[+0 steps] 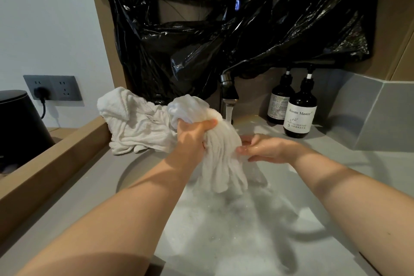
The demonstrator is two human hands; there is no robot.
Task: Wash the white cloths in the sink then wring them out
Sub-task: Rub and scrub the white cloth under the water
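My left hand (193, 135) grips a bunched white cloth (220, 154) near its top, and the cloth hangs down over the sink (134, 170), which holds foamy water. My right hand (265, 148) touches the right side of the same cloth with wet, nearly straight fingers. A second white cloth (132, 123) lies crumpled on the counter at the sink's back left rim. The tap (228, 94) behind the cloth runs a stream of water.
Two dark pump bottles (300, 112) stand at the back right of the counter. A black plastic bag (224, 29) covers the wall above the tap. A wooden ledge (56, 159) borders the left side, with a black appliance (20, 123) and a wall socket (52, 88) beyond.
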